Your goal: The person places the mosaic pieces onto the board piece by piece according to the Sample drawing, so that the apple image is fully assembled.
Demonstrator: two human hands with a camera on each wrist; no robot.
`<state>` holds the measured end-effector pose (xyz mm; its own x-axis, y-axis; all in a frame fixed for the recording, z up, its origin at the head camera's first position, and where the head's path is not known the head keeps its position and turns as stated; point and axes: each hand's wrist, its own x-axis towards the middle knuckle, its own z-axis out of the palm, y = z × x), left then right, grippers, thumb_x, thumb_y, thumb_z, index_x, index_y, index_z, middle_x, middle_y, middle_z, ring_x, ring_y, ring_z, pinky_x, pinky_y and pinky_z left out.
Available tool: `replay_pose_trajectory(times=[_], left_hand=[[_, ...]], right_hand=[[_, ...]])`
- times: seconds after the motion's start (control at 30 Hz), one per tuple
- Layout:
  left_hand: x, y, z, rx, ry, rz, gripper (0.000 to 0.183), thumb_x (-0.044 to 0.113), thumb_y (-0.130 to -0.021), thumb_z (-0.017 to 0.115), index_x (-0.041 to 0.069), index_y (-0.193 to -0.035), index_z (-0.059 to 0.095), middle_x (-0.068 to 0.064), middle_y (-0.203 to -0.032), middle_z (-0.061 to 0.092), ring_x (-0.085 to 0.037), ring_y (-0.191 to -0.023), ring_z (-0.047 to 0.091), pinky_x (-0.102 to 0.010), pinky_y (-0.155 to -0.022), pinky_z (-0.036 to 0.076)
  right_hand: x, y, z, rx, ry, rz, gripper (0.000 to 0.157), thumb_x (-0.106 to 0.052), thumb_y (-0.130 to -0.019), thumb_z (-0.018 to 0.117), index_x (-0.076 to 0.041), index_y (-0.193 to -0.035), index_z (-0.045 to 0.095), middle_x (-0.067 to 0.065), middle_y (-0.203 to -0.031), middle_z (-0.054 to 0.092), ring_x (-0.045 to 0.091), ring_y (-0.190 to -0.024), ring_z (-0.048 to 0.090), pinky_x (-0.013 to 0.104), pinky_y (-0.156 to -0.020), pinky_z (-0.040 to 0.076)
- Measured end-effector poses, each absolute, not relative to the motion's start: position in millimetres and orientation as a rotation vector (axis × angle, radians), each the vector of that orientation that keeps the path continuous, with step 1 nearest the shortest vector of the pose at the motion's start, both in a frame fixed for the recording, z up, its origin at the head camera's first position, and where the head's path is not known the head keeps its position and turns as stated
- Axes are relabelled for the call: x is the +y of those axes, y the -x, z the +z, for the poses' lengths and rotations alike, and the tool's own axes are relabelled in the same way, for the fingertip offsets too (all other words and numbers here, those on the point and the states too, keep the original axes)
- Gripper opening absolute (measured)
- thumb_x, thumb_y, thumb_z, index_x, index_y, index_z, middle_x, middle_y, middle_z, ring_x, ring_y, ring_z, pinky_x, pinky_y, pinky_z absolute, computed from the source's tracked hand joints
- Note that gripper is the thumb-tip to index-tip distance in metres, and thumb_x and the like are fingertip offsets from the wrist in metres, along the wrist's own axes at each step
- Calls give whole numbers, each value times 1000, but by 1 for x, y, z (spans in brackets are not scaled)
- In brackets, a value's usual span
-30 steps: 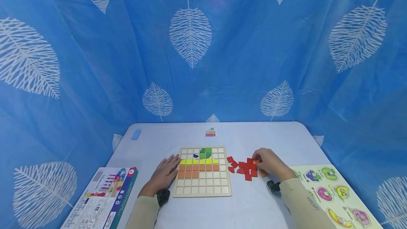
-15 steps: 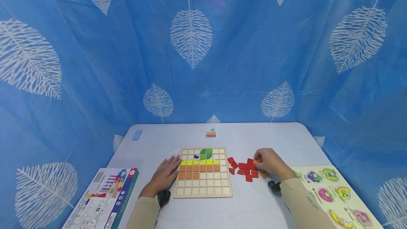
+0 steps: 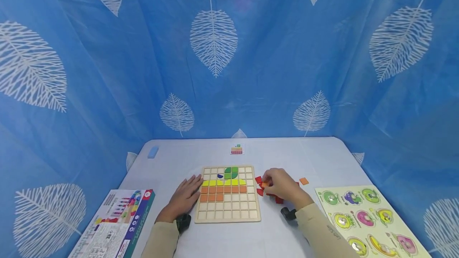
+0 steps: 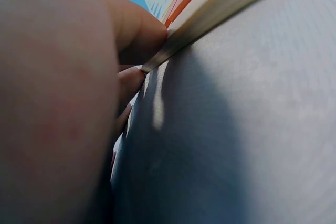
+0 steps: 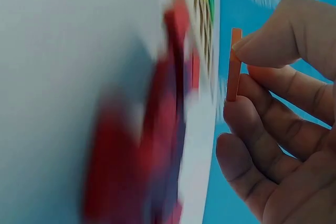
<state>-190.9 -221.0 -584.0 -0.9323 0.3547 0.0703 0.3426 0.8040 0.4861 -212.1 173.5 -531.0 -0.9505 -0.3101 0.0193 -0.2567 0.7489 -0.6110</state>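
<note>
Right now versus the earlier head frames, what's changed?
The right hand moved left toward the grid board, carrying a pinched orange tile over the red tiles. Another orange tile now shows on the table to its right. Unchanged: left hand at the board's left edge, tiles on the board.

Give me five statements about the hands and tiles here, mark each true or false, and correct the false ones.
1. The right hand pinches an orange tile. True.
2. The left hand touches the grid board. True.
3. The grid board's nearest row is full. False: that row is bare.
4. A loose orange tile lies to the right of the right hand. True.
5. The pinched orange tile sits in the grid board. False: it is off the board.
</note>
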Motion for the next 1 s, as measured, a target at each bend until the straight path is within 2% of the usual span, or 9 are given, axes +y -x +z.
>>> replay_pose_trajectory(times=[0.17,0.33,0.5,0.7,0.9,1.0], left_hand=[[-221,192,-584,2968,-577,795,50,20,-110,55,4,-157,49,-13,-165,39,-35,-155,25,-55,-126,14],[-219,193,-584,2963,-557,781,51,21,-110,55,4,-158,48,-12,-166,39,-35,-156,25,-55,-126,14],[-219,192,-585,2957,-536,773,52,23,-110,55,6,-159,47,-10,-166,38,-33,-156,23,-53,-127,13],[-219,191,-585,2944,-562,792,52,23,-110,55,6,-159,47,-11,-166,38,-34,-156,24,-55,-126,14],[-220,192,-585,2945,-538,771,52,24,-111,55,7,-159,47,-9,-167,37,-32,-157,23,-53,-127,12],[-220,193,-586,2950,-526,765,52,24,-111,55,7,-160,46,-8,-167,36,-31,-157,23,-52,-127,12]], right_hand=[[132,206,-536,2756,726,-1016,21,-2,-82,85,-13,-93,71,-5,-85,61,13,-76,57,28,-69,55],[95,200,-541,2694,839,-974,20,-8,-84,86,-16,-95,73,-10,-86,61,10,-78,56,23,-69,54],[68,198,-541,2719,922,-892,18,-6,-85,85,-18,-92,73,-12,-81,58,9,-79,54,21,-67,52],[53,192,-544,2799,945,-748,18,-2,-87,83,-18,-87,74,-13,-78,55,9,-77,54,19,-68,51],[55,189,-544,2802,878,-822,11,-9,-91,85,-18,-97,82,-15,-87,64,6,-84,58,22,-79,57],[58,188,-544,2780,874,-881,12,-9,-91,85,-16,-101,83,-15,-91,68,6,-88,60,25,-83,58]])
